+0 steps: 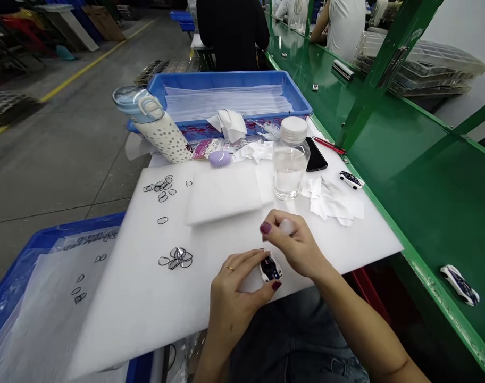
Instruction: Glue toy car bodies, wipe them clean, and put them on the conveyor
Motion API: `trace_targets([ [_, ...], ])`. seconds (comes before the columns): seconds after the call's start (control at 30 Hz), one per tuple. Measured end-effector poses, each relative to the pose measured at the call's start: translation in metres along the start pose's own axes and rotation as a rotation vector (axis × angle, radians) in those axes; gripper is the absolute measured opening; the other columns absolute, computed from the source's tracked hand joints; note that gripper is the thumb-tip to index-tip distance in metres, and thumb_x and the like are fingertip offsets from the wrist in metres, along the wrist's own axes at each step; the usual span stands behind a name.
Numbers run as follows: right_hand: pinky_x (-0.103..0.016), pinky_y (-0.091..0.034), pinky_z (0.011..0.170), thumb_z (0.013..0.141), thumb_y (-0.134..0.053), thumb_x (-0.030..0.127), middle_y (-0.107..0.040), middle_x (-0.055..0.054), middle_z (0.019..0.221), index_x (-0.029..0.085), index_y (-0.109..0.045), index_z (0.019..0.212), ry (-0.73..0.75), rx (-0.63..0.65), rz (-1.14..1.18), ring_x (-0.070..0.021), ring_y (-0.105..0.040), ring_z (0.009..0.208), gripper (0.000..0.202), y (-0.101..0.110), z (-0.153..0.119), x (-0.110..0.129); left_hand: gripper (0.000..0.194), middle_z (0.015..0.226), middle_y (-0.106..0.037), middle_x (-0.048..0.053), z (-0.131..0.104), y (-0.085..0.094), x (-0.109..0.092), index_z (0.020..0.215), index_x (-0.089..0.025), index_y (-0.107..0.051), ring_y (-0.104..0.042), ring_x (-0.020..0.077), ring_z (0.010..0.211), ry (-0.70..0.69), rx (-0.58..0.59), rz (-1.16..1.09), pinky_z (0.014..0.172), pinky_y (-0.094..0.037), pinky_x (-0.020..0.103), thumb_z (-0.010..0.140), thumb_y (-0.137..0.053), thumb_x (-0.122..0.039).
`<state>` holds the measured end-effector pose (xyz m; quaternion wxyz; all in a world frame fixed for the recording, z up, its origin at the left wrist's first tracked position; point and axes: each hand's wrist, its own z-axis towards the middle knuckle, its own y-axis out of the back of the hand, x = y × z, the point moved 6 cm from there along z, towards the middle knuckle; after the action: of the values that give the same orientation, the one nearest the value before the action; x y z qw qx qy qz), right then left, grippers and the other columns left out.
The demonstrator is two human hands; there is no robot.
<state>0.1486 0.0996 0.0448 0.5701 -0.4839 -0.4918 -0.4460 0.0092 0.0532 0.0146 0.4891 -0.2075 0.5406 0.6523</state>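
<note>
Near the front edge of the white foam sheet (139, 314), my left hand (238, 298) grips a small white and dark toy car (270, 268) between thumb and fingers. Just above the car, my right hand (296, 242) is closed around a small whitish, translucent piece (286, 227); its kind is mostly hidden by the fingers. Two loose groups of thin black rings, one nearer (176, 258) and one farther off (160, 186), lie left of my hands. A folded white foam pad (226, 194) rests beyond my left hand.
A clear bottle (288, 165), a tilted dotted tumbler (162, 133), a phone (316, 155) and crumpled tissues (332, 202) stand or lie toward the back. Behind them is a blue tray (222, 80). Along the right runs a green conveyor (434, 202) carrying toy cars (460, 284).
</note>
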Motion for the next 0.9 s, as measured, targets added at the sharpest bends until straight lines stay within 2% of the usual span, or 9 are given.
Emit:
trace_targets([
  [0.13, -0.028, -0.028, 0.057, 0.086, -0.062, 0.048, -0.037, 0.004, 0.056, 0.019, -0.039, 0.054, 0.052, -0.088, -0.123, -0.01, -0.035, 0.057, 0.049, 0.002, 0.0, 0.002, 0.037, 0.109, -0.072, 0.002, 0.001, 0.001, -0.002, 0.116, -0.028, -0.071, -0.065, 0.0216, 0.099, -0.022, -0.012, 0.024, 0.084, -0.056, 0.034, 0.086, -0.072, -0.052],
  [0.27, -0.027, -0.024, 0.053, 0.084, -0.063, 0.045, -0.026, 0.006, 0.053, 0.02, -0.027, 0.052, -0.021, -0.006, -0.097, -0.009, -0.028, 0.053, 0.054, -0.005, -0.003, -0.008, 0.038, 0.109, -0.072, 0.001, 0.002, 0.002, -0.005, 0.118, -0.027, -0.07, -0.065, 0.0201, 0.097, -0.059, -0.027, 0.027, 0.083, -0.055, 0.033, 0.088, -0.069, -0.052],
  [0.37, -0.028, -0.025, 0.055, 0.083, -0.063, 0.041, -0.026, 0.005, 0.051, 0.02, -0.027, 0.051, 0.094, -0.126, -0.165, -0.0096, -0.028, 0.054, 0.053, 0.003, -0.003, -0.005, 0.038, 0.108, -0.073, 0.002, 0.002, 0.003, -0.006, 0.116, -0.027, -0.071, -0.065, 0.0203, 0.097, -0.057, -0.027, 0.032, 0.082, -0.055, 0.032, 0.088, -0.07, -0.053],
  [0.43, -0.028, -0.024, 0.054, 0.079, -0.068, 0.038, -0.029, 0.005, 0.05, 0.02, -0.03, 0.049, 0.083, -0.18, -0.243, -0.0099, -0.029, 0.053, 0.052, 0.008, -0.003, -0.007, 0.039, 0.107, -0.073, 0.002, 0.003, 0.003, -0.006, 0.115, -0.026, -0.072, -0.066, 0.0206, 0.097, -0.042, -0.032, 0.025, 0.081, -0.055, 0.032, 0.087, -0.07, -0.054],
  [0.53, -0.028, -0.024, 0.053, 0.08, -0.07, 0.046, -0.027, 0.006, 0.05, 0.02, -0.033, 0.05, 0.036, -0.113, 0.007, -0.0097, -0.028, 0.051, 0.054, 0.006, -0.006, -0.002, 0.042, 0.106, -0.073, 0.004, 0.004, 0.001, -0.007, 0.113, -0.024, -0.073, -0.065, 0.0216, 0.096, 0.003, -0.037, 0.014, 0.082, -0.054, 0.034, 0.086, -0.069, -0.056],
  [0.63, -0.029, -0.03, 0.054, 0.078, -0.06, 0.075, -0.031, 0.005, 0.053, 0.022, -0.041, 0.058, 0.124, -0.018, 0.343, -0.0112, -0.031, 0.051, 0.06, -0.001, -0.012, 0.024, 0.046, 0.103, -0.074, 0.006, 0.005, 0.0, -0.007, 0.108, -0.021, -0.075, -0.065, 0.0234, 0.096, 0.042, -0.044, 0.009, 0.084, -0.054, 0.036, 0.082, -0.07, -0.059],
  [0.7, -0.03, -0.03, 0.053, 0.074, -0.048, 0.088, -0.032, 0.005, 0.053, 0.022, -0.042, 0.06, 0.127, 0.075, 0.432, -0.0118, -0.03, 0.05, 0.068, -0.009, -0.015, 0.036, 0.047, 0.102, -0.074, 0.006, 0.005, -0.001, -0.006, 0.106, -0.021, -0.076, -0.065, 0.024, 0.096, 0.065, -0.045, -0.003, 0.083, -0.054, 0.038, 0.082, -0.069, -0.06],
  [0.77, -0.029, -0.027, 0.05, 0.078, -0.04, 0.087, -0.026, 0.004, 0.049, 0.022, -0.038, 0.056, 0.093, 0.115, 0.486, -0.0113, -0.026, 0.047, 0.069, -0.014, -0.016, 0.039, 0.046, 0.102, -0.074, 0.006, 0.005, -0.001, -0.005, 0.105, -0.021, -0.076, -0.065, 0.0241, 0.096, 0.082, -0.049, -0.015, 0.083, -0.054, 0.038, 0.082, -0.069, -0.061],
  [0.9, -0.029, -0.023, 0.047, 0.081, -0.043, 0.074, -0.018, 0.005, 0.046, 0.022, -0.03, 0.052, 0.048, 0.11, 0.555, -0.0102, -0.02, 0.044, 0.062, -0.019, -0.016, 0.03, 0.044, 0.1, -0.075, 0.006, 0.005, 0.0, -0.005, 0.103, -0.022, -0.076, -0.065, 0.0245, 0.093, 0.081, -0.075, -0.019, 0.081, -0.055, 0.04, 0.08, -0.071, -0.06],
])
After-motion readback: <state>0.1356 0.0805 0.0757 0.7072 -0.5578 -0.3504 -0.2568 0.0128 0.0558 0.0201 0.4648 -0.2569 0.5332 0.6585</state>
